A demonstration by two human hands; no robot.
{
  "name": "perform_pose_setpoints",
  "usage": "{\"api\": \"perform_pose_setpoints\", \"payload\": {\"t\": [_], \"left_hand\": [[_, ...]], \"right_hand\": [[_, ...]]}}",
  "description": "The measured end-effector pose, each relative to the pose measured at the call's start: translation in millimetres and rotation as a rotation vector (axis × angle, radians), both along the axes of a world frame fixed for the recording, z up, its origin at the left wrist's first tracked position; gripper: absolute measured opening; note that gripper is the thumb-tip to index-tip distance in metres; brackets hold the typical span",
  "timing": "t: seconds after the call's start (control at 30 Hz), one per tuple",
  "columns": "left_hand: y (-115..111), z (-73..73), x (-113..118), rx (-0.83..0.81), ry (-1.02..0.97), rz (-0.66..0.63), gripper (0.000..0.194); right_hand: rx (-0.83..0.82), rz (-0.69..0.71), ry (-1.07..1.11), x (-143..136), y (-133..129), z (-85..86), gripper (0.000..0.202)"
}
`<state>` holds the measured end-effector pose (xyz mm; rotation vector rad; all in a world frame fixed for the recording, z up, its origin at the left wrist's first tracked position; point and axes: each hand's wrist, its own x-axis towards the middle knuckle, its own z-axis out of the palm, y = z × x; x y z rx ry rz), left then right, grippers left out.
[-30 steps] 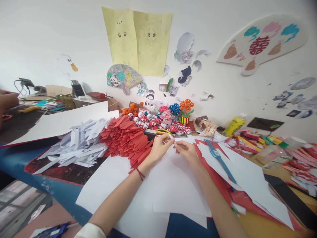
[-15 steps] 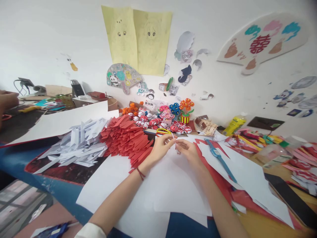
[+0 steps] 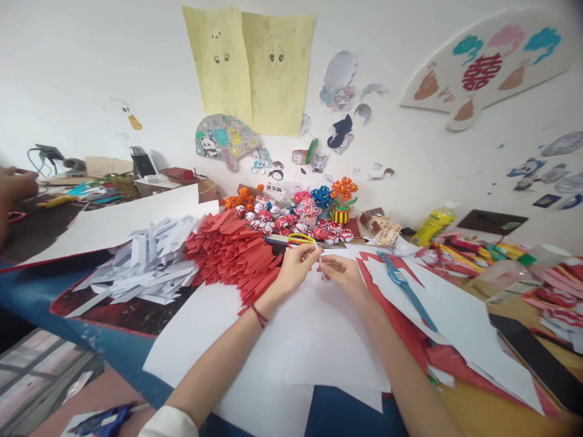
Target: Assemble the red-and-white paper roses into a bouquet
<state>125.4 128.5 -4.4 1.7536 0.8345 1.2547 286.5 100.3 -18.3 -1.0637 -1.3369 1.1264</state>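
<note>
My left hand [image 3: 298, 265] is closed, thumb and fingertips pinching a small, narrow white paper strip [image 3: 317, 246]. Close beside it, my right hand [image 3: 344, 274] has its fingers curled in on the same strip from the right. Most of the strip is hidden behind the fingertips, so its folds cannot be made out. Both hands are raised over white paper sheets [image 3: 334, 349]. To the left of my left hand lies a heap of folded red paper pieces [image 3: 232, 255], and beyond that a pile of folded white paper pieces [image 3: 148, 261]. Yellow-handled scissors [image 3: 300, 239] lie just behind my hands.
Red-and-white paper balls [image 3: 282, 224] and small flower pots [image 3: 340, 213] line the wall. At right are a blue cutter-like tool [image 3: 405, 288], a yellow bottle [image 3: 435, 224], a clear container [image 3: 505, 282] and a black phone-like slab [image 3: 537, 361]. Another person's hand [image 3: 16, 185] shows at far left.
My hands stay together at nearly the same spot, with fingers shifted slightly around the strip. Less of the strip shows between them now. The view has moved a little.
</note>
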Motion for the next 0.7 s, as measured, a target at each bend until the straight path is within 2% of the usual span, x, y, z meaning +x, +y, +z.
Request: {"api": "perform_pose_setpoints", "payload": {"t": [0.23,0.4,0.7], "left_hand": [[-1.0,0.0,-2.1,0.051,0.083,0.037,0.037],[-1.9,0.6,-2.5,0.059,0.098,0.014,0.034],[-2.1,1.1,-1.9,0.092,0.098,-0.003,0.031]], "right_hand": [[0.008,-0.003,-0.046,0.8,3.3,-3.0,0.039],[0.002,-0.016,-0.075,2.7,6.0,-8.2,0.044],[0.006,-0.058,-0.066,0.8,3.0,-4.9,0.043]]}}
